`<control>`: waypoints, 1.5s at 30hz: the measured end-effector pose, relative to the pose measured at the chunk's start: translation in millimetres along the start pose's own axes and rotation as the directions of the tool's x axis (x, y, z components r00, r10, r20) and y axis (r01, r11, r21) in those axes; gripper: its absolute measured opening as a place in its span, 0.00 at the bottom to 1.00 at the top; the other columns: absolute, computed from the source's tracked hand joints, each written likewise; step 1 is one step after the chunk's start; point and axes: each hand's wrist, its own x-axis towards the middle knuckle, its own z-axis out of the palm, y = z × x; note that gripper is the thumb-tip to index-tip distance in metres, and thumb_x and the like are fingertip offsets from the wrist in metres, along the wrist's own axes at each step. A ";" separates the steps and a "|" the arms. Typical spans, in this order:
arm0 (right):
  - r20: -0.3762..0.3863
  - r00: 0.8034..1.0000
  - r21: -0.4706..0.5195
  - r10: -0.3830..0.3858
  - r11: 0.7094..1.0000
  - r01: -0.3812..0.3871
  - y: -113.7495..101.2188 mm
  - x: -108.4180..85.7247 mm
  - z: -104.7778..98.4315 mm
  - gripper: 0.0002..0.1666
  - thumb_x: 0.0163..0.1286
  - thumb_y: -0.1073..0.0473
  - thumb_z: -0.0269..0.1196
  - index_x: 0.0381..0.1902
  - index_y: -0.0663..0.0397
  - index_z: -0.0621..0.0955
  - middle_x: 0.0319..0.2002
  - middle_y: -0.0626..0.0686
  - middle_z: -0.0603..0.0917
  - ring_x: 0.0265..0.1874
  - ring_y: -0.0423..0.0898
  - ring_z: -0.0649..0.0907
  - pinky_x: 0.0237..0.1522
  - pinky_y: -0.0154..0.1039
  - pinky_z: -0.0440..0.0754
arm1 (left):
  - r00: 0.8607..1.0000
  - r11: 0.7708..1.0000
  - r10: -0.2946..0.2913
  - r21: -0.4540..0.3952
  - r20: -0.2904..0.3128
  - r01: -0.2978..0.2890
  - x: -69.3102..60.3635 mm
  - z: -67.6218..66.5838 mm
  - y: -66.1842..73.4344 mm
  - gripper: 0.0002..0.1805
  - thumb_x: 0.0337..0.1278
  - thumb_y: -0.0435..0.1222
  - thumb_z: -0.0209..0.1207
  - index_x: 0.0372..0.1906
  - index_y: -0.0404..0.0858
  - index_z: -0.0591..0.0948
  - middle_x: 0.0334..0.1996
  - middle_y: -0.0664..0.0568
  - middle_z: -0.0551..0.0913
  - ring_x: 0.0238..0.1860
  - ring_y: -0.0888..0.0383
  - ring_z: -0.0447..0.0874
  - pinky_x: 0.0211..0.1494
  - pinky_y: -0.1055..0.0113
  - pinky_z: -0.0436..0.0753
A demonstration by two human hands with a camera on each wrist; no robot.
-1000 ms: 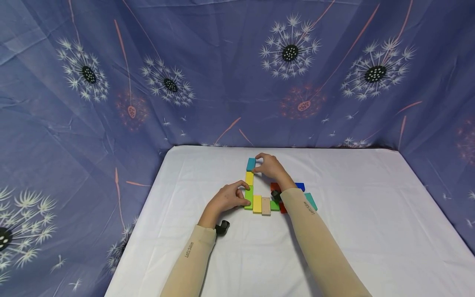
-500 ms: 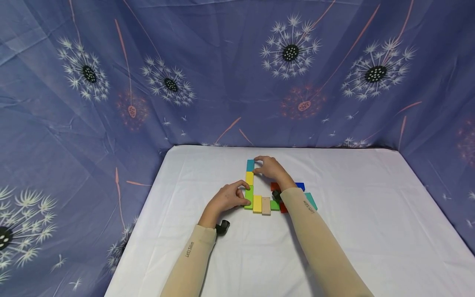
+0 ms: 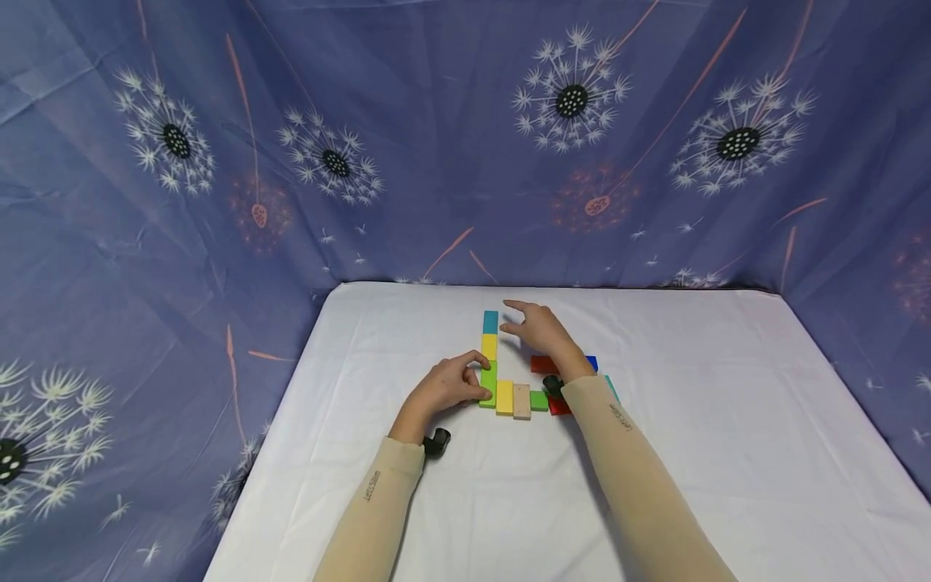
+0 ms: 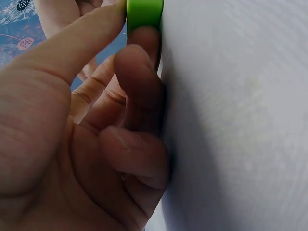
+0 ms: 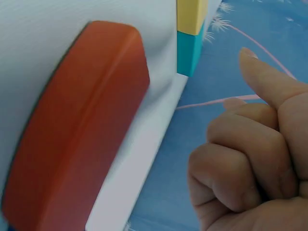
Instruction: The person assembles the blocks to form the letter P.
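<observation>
Left hand (image 3: 445, 385) of mine has thumb and index finger pinching the long light green block (image 3: 491, 382) by its two ends, down on the white cloth of the table (image 3: 393, 339). Right hand (image 3: 541, 330) is just beside the light blue block (image 3: 490, 322), thumb and index spread apart and not touching it, other fingers curled in loosely going by the right wrist view.

So the blocks lie right on the cloth. One line runs away from me: green one nearest, then a short yellow block (image 3: 490, 347), then the light blue at the far end. From the near end of the green, a row heads off to the right: taller yellow block (image 3: 505, 398), plain wood block (image 3: 521, 402), small green block (image 3: 538, 401), and a red block (image 3: 558, 406) partly behind my right wrist gear.

Another red block (image 3: 541, 364) lies farther back, with a dark blue block (image 3: 592, 363) near it, and a teal block (image 3: 612, 389) peeks out past my sleeve (image 3: 625, 436).
</observation>
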 end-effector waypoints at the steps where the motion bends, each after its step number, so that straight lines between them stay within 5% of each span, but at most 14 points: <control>1: -0.019 1.000 0.006 -0.014 1.000 0.014 0.5 -3.3 -1.3 0.39 0.77 0.45 0.66 0.81 0.42 0.69 0.65 0.64 0.84 0.64 0.63 0.83 0.63 0.61 0.81 | 1.000 1.000 -0.001 -0.001 0.000 0.001 0.2 -0.4 0.9 0.25 0.59 0.44 0.76 0.60 0.50 0.81 0.25 0.57 0.85 0.22 0.60 0.78 0.38 0.63 0.75; 6: -0.079 0.996 0.040 -0.041 0.998 0.044 2.4 -25.1 -3.8 0.39 0.77 0.44 0.67 0.81 0.42 0.70 0.44 0.60 0.91 0.41 0.52 0.89 0.47 0.51 0.86 | 1.000 1.000 0.000 -0.007 -0.003 0.000 0.4 -1.8 2.7 0.25 0.59 0.43 0.76 0.60 0.49 0.81 0.25 0.57 0.85 0.21 0.60 0.77 0.38 0.63 0.76; 11: -0.066 0.997 0.103 -0.031 0.994 0.037 2.8 -50.2 -0.4 0.40 0.75 0.43 0.68 0.81 0.40 0.69 0.32 0.59 0.90 0.28 0.49 0.84 0.33 0.41 0.78 | 1.000 1.000 0.011 -0.002 -0.014 -0.011 1.5 -1.4 0.1 0.25 0.62 0.43 0.74 0.62 0.49 0.80 0.25 0.56 0.84 0.21 0.60 0.77 0.38 0.64 0.76; 17: -0.063 0.998 0.165 -0.014 0.986 0.024 4.5 -76.0 6.0 0.42 0.72 0.44 0.71 0.80 0.37 0.71 0.28 0.59 0.89 0.29 0.51 0.86 0.29 0.38 0.74 | 1.000 1.000 0.006 -0.003 -0.029 -0.006 2.1 -0.1 -2.0 0.25 0.64 0.43 0.73 0.63 0.49 0.80 0.24 0.56 0.84 0.19 0.59 0.77 0.38 0.65 0.76; 24: -0.045 0.999 0.176 -0.026 0.984 0.034 9.5 -102.5 12.2 0.44 0.69 0.45 0.74 0.80 0.40 0.71 0.15 0.48 0.66 0.15 0.45 0.65 0.22 0.36 0.64 | 0.999 1.000 -0.004 -0.001 -0.050 0.004 1.5 2.3 -3.1 0.25 0.66 0.44 0.72 0.65 0.49 0.79 0.24 0.57 0.84 0.18 0.60 0.77 0.37 0.64 0.77; 27: 0.000 1.000 0.181 -0.015 0.983 0.015 12.2 -110.0 17.6 0.46 0.68 0.45 0.75 0.80 0.38 0.70 0.20 0.52 0.74 0.14 0.43 0.66 0.21 0.35 0.65 | 0.998 1.000 0.000 0.004 -0.060 0.000 1.3 3.4 -3.8 0.25 0.66 0.44 0.72 0.65 0.49 0.79 0.24 0.58 0.84 0.17 0.60 0.77 0.39 0.64 0.77; 29: 0.026 0.999 0.177 -0.020 0.984 0.015 13.7 -113.4 22.0 0.46 0.68 0.45 0.75 0.80 0.39 0.70 0.35 0.60 0.85 0.18 0.43 0.70 0.22 0.35 0.67 | 0.998 1.000 0.009 0.012 -0.068 -0.008 1.2 3.8 -4.1 0.25 0.66 0.44 0.71 0.66 0.49 0.79 0.23 0.59 0.84 0.17 0.61 0.77 0.39 0.64 0.77; 31: 0.042 0.999 0.167 -0.031 0.986 0.023 14.4 -115.6 26.3 0.46 0.67 0.46 0.76 0.80 0.40 0.71 0.49 0.66 0.86 0.20 0.43 0.72 0.24 0.35 0.68 | 0.997 1.000 0.022 0.009 -0.074 -0.021 1.2 4.2 -4.7 0.26 0.66 0.44 0.71 0.66 0.49 0.79 0.23 0.59 0.85 0.17 0.61 0.77 0.39 0.64 0.77; 33: 0.059 0.998 0.162 -0.038 0.986 0.028 14.6 -116.8 30.1 0.47 0.66 0.46 0.77 0.79 0.41 0.72 0.51 0.64 0.86 0.22 0.44 0.72 0.25 0.36 0.68 | 0.996 1.000 0.029 0.004 -0.079 -0.029 1.3 4.4 -5.1 0.25 0.67 0.43 0.71 0.66 0.49 0.79 0.23 0.59 0.85 0.16 0.61 0.78 0.39 0.64 0.78; 36: 0.087 0.996 0.152 -0.033 0.988 0.020 14.2 -117.8 34.5 0.47 0.63 0.44 0.78 0.78 0.41 0.74 0.39 0.57 0.83 0.23 0.45 0.71 0.27 0.38 0.68 | 0.996 0.999 0.035 -0.007 -0.079 -0.036 1.4 4.3 -5.0 0.25 0.67 0.42 0.71 0.66 0.49 0.79 0.22 0.60 0.85 0.16 0.61 0.78 0.42 0.64 0.79; 38: 0.094 0.995 0.145 -0.024 0.989 0.011 13.7 -118.3 36.9 0.47 0.62 0.44 0.79 0.77 0.40 0.75 0.43 0.54 0.84 0.27 0.46 0.73 0.33 0.40 0.73 | 0.996 0.999 0.034 -0.007 -0.078 -0.035 1.5 4.2 -4.3 0.25 0.67 0.43 0.70 0.66 0.49 0.79 0.22 0.60 0.84 0.17 0.61 0.79 0.45 0.63 0.79; 42: 0.087 0.996 0.113 -0.006 0.994 -0.004 12.9 -119.3 40.1 0.44 0.61 0.45 0.79 0.74 0.40 0.77 0.68 0.57 0.82 0.50 0.53 0.84 0.56 0.57 0.83 | 0.996 1.000 0.030 -0.002 -0.083 -0.031 2.8 4.7 -1.9 0.25 0.68 0.43 0.70 0.66 0.49 0.79 0.21 0.60 0.84 0.16 0.60 0.79 0.48 0.62 0.80; 45: 0.086 0.996 0.083 0.016 0.996 -0.024 10.5 -120.3 42.7 0.42 0.61 0.47 0.80 0.72 0.40 0.79 0.71 0.60 0.80 0.62 0.55 0.82 0.66 0.65 0.79 | 0.996 0.999 0.033 0.004 -0.088 -0.033 3.7 5.4 -0.7 0.25 0.67 0.43 0.70 0.66 0.49 0.79 0.21 0.59 0.84 0.16 0.61 0.78 0.49 0.61 0.80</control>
